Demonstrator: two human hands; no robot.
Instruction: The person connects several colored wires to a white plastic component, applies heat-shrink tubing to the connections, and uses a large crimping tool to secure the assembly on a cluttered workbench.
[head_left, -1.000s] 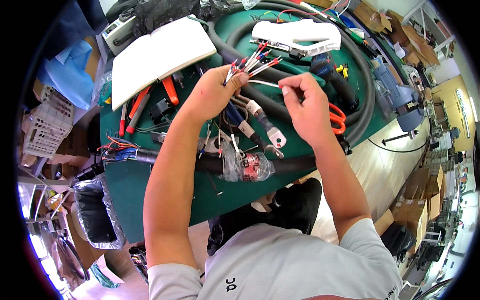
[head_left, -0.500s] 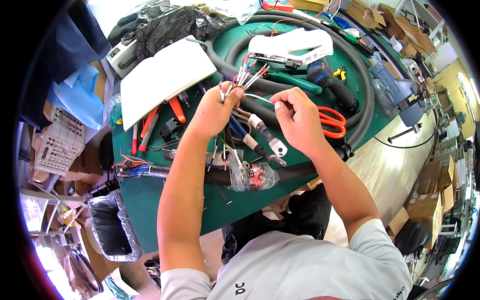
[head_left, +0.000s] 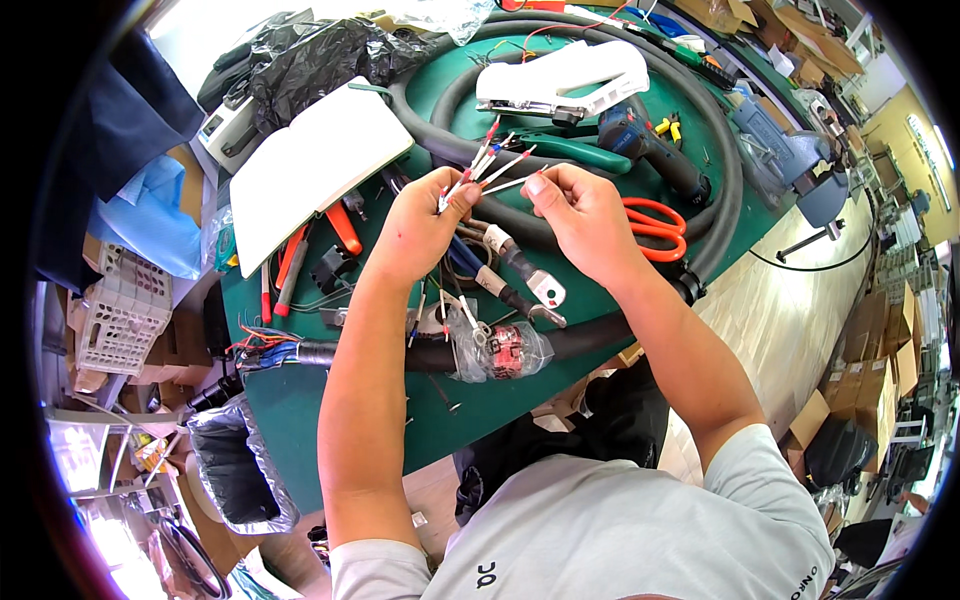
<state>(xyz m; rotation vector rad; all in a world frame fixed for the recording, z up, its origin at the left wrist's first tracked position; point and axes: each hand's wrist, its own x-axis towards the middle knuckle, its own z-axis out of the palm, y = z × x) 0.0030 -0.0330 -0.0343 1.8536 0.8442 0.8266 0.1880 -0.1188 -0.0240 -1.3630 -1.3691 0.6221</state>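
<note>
At six o'clock from the hands lies a thick black sheathed cable (head_left: 590, 337); beyond it, the left hand (head_left: 425, 222) clasps thin white red-tipped wires (head_left: 508, 167) fanning toward one o'clock. One slim white wire (head_left: 508, 185) runs toward two-thirty, the right hand (head_left: 580, 212) pinching its far end.

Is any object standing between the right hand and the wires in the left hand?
Nothing visible stands there. The right hand pinches one white wire, which spans the gap to the wire bundle in the left hand. The orange handles lie outside it, farther right.
</note>
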